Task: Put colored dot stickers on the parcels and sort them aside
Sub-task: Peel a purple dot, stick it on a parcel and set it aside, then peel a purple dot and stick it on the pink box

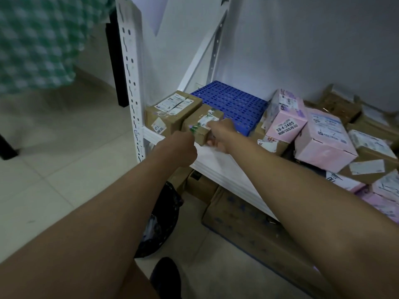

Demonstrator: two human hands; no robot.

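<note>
A small brown cardboard parcel [201, 124] with a white label sits at the front of the white shelf [218, 162], touching a larger brown parcel [172, 113] on its left. My right hand [220, 134] grips the small parcel's right end, fingers curled under it. My left hand [181, 147] is curled at the parcel's front left corner, pinching what looks like a strip of green and purple dot stickers [194, 128]; the strip is blurred.
A blue perforated mat [233, 100] covers the shelf behind the parcels. Pink and brown parcels [319, 137] are heaped to the right. Cardboard boxes [248, 221] and a black bag [159, 221] lie under the shelf. A white upright post [131, 83] stands at left.
</note>
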